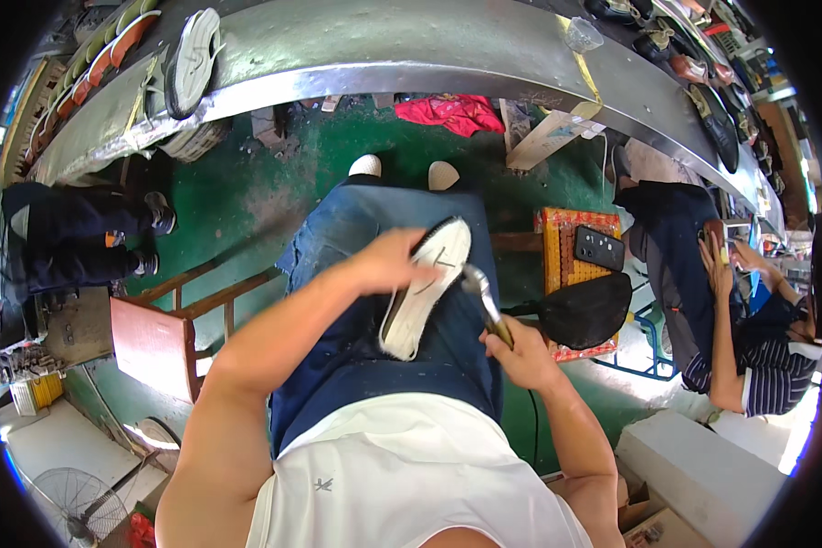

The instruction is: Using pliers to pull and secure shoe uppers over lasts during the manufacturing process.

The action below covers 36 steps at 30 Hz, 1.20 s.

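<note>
A shoe [426, 297] lies bottom up across my lap, on blue work cloth. Its underside is whitish with dark pen-like marks, and a black edge runs round the toe. My left hand [397, 263] grips it at the side, thumb on the underside and fingers wrapped over the edge. In my right hand [522, 354] is a hammer [493, 306] with a silvery metal head and a brownish handle, held by its lower end. The hammer's head is close beside the shoe's right edge; whether it touches I cannot tell.
A metal-edged bench [356, 78] spans the front, with another white-soled shoe [192, 68] on its left. At right, a stool [557, 224] bears a phone [599, 247] and black bag [586, 310]. A co-worker [703, 274] sits beyond. A wooden chair [155, 338] stands left.
</note>
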### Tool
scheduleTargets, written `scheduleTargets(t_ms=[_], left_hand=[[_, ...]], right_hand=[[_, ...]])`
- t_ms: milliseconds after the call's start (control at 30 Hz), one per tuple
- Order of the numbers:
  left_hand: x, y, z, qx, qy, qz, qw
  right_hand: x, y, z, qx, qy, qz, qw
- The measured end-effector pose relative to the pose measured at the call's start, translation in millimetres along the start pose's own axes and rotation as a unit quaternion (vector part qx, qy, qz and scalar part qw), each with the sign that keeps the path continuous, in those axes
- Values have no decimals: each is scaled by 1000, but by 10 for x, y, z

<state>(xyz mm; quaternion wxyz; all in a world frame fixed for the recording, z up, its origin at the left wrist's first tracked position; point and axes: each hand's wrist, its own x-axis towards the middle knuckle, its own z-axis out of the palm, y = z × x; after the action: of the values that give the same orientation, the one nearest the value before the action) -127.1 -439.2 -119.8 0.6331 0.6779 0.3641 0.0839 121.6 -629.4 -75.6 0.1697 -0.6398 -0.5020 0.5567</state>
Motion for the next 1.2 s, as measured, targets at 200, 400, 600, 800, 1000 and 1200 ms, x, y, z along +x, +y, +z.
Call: scheduleTargets(t_ms=[200,400,600,800,1000,1200], left_hand=[[-839,-61,438,111,217,-19,970],[-795,-182,520,132,222,117,959],[-499,-857,694,-453,59,-17,889],[-391,-766,651,-294,96,-23,951],[-331,-983,734,-159,158,-17,974],[-379,-503,652,-51,175,-18,983]], right_hand=[[95,-234,-58,-119,-68,-114,984],[390,-876,-328,-262,-182,-27,947],[514,-618,-54,-313,-133,-49,939],[411,-214,437,-78,13,-1,997],[526,-320,96,-355,85,-187,912],[699,-152,206,45,-78,64,994]])
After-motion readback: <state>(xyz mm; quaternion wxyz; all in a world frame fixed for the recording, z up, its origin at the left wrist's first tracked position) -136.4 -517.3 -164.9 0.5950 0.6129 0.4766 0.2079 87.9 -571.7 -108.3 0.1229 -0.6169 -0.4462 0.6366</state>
